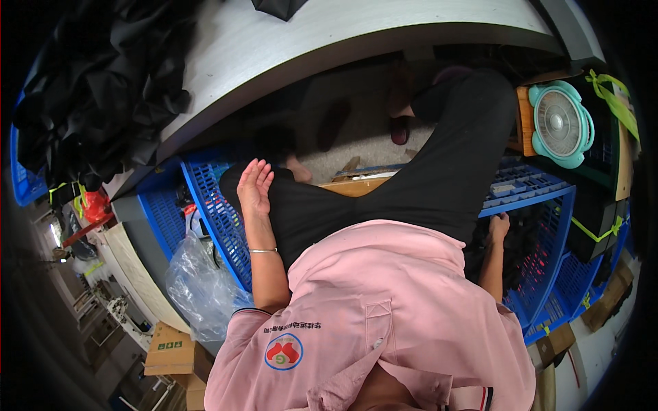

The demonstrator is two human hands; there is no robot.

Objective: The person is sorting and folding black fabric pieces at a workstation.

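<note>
My left hand (255, 188) rests palm up above my left thigh, its fingers stretched out and nothing in it. A metal bangle (263, 251) circles that wrist. Beside it stands a blue plastic basket (218, 216) with slotted walls. On my right, my right hand (499, 227) reaches down by the rim of a blue crate (524, 203), with dark material (522, 233) around it. Its fingers look curled, but what they hold, if anything, is hidden. My black trousers (439, 161) cover my spread legs.
A pale curved table (288, 41) runs across the front, with heaped black fabric (103, 89) at its left. A turquoise fan (561, 123) stands at the right. Clear plastic wrap (202, 284) hangs by the left basket; a cardboard box (175, 349) sits lower left.
</note>
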